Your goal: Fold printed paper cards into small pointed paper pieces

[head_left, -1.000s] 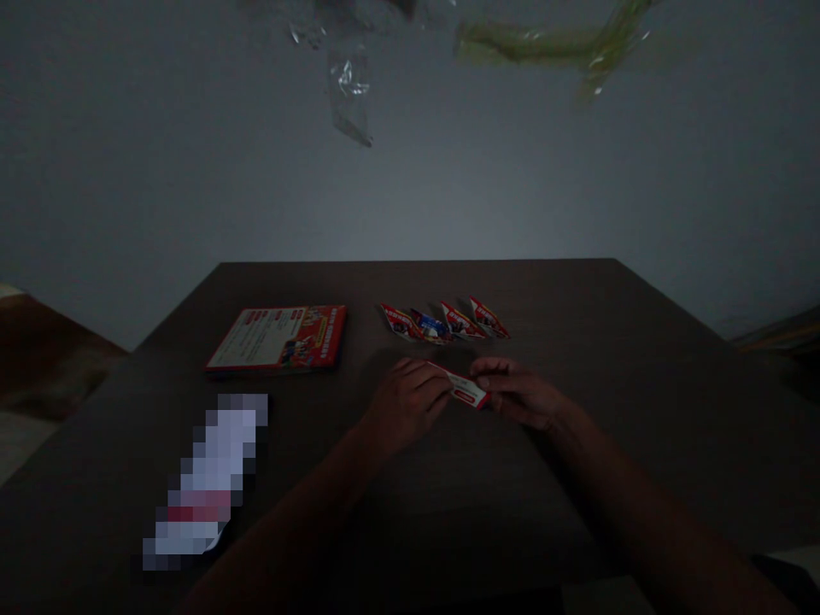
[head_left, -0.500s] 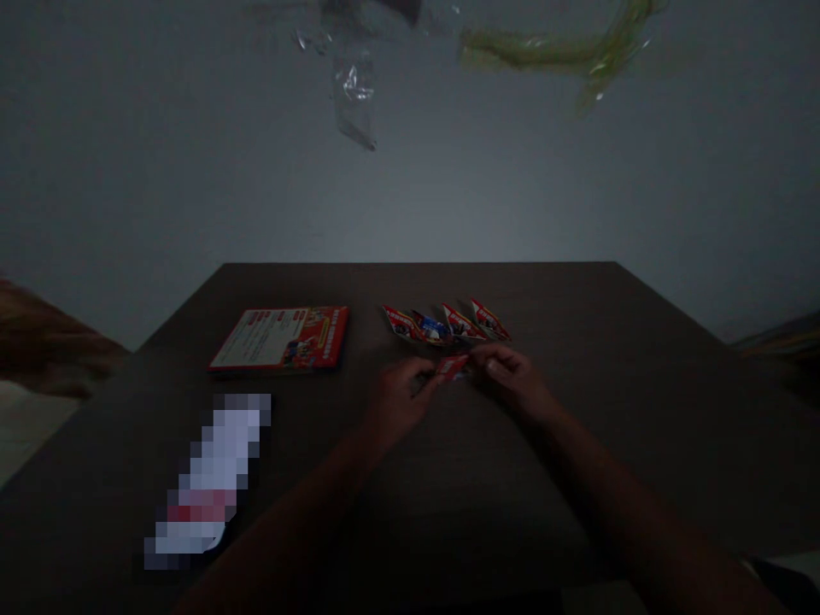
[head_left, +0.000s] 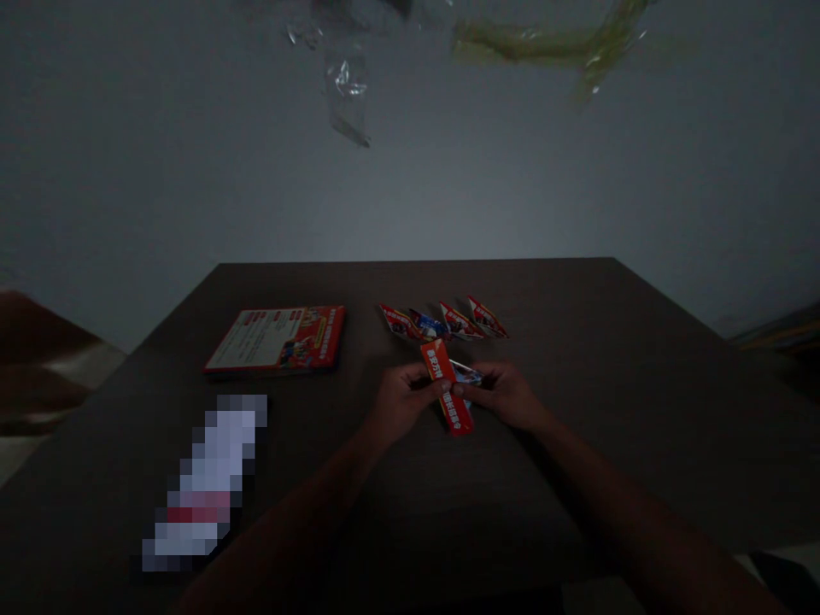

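Both hands meet above the middle of the dark table (head_left: 595, 342), around a red folded paper piece (head_left: 456, 413) with white lettering. My left hand (head_left: 405, 397) pinches it from the left, thumb on its face. From the right, my right hand (head_left: 506, 393) presses its thumb on the same piece, fingers behind it. A bluish-white part sticks out behind the red strip near the right fingers. Just beyond the hands stand several folded red and blue pieces (head_left: 459, 322) in a row.
A stack of red and white printed sheets (head_left: 262, 337) lies at the left. Nearer to me is a long pixelated object (head_left: 208, 478). A pale wall (head_left: 512, 188) with plastic and yellow tape rises behind the table. A blurred brown shape (head_left: 38, 359) is at the far left.
The red piece is turned so that its long lettered face now shows, slanting down toward me. My hands have come closer together, with both thumbs on it.
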A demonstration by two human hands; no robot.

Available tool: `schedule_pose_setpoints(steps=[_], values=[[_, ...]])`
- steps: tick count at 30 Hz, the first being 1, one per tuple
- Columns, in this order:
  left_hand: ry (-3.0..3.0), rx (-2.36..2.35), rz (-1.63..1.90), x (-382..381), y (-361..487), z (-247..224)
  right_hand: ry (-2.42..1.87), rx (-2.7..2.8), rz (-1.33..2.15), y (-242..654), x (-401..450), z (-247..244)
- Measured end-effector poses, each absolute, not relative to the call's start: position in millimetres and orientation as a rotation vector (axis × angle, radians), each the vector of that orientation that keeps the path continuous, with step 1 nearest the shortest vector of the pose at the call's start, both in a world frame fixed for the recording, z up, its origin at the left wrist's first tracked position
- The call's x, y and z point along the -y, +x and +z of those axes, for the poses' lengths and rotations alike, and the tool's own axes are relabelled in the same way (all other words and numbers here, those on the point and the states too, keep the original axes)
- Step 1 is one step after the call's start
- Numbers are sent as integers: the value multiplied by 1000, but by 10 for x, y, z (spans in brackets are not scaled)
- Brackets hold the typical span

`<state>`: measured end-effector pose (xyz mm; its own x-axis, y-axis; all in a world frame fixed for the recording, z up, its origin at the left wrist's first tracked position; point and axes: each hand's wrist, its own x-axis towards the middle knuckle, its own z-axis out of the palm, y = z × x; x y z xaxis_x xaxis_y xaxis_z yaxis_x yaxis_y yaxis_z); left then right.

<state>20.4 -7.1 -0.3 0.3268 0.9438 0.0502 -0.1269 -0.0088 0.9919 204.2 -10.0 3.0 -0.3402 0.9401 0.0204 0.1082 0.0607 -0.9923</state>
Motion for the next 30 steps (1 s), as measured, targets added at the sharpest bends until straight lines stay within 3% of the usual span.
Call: schedule_pose_setpoints(steps=[21,30], values=[[1332,-936,910,21,149,22,-1037,1502,1617,2050,71,34],[1334,-868,828,31,143,2,-1060,1620,1407,2060,74,46]])
